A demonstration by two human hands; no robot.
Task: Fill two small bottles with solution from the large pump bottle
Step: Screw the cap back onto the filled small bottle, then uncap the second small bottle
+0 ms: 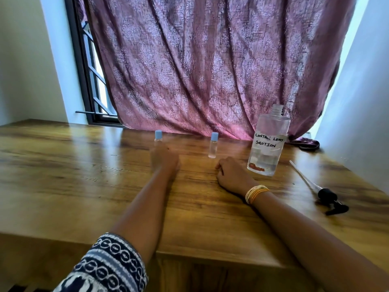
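Two small clear bottles with light-blue caps stand upright on the wooden table (84, 165): the left bottle (158, 138) and the right bottle (213, 147). My left hand (165, 160) is blurred, its fingers reaching the left bottle's lower part and hiding it; whether they touch it is unclear. Near the right bottle's base, my right hand (232, 175) rests on the table with loosely curled fingers, holding nothing. The large clear bottle (269, 144), labelled "contact lens solution", stands at the right with an open neck and a little liquid at the bottom. Its black pump (329, 199) with a white tube lies further right.
A patterned pink curtain (210, 70) hangs behind the table's far edge, with a dark window frame (88, 81) to its left. Pale walls stand on both sides. A dark bundle of cloth (307, 144) lies behind the large bottle. The table's near edge (210, 258) runs below my forearms.
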